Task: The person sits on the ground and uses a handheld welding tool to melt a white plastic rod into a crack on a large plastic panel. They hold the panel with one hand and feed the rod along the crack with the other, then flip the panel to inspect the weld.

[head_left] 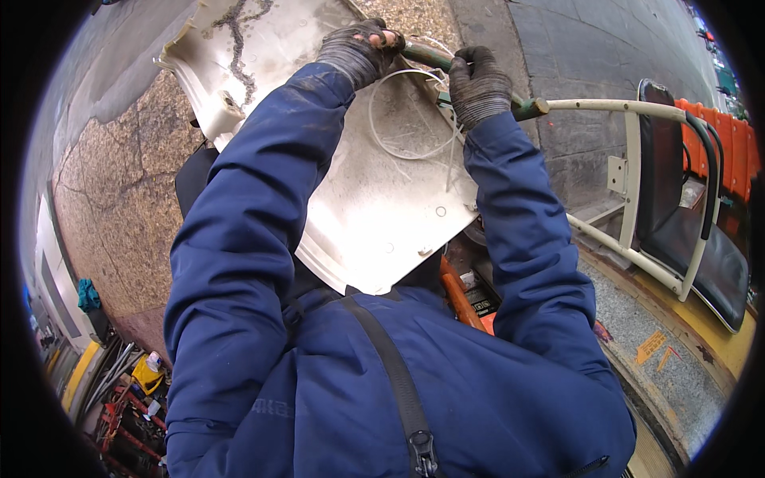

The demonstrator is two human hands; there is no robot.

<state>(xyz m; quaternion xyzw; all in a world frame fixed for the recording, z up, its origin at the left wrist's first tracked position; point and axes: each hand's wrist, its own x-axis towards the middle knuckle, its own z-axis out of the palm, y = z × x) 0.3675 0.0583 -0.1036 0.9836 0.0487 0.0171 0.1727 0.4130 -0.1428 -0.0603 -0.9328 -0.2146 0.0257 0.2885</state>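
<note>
A large white plastic panel [351, 207] lies across my lap, a dark rough seam running along its upper left part. My left hand [360, 52], in a dark worn glove with bare fingertips, is closed at the left end of a green-and-brown stick-like handle [428, 56]. Gloved as well, my right hand [480, 84] curls its fingers over the same handle, whose blunt end sticks out past the wrist. A thin white plastic strand [373, 119] loops over the panel between the hands. The fingers partly hide what they grip.
At the right stands a metal-framed chair [661, 175] with black padding, before orange plastic ribbing [725, 143]. An orange-brown handle [460, 295] shows beside my right forearm. Assorted tools and a yellow item [147, 374] lie at the lower left. Cracked stone paving [119, 183] extends leftward.
</note>
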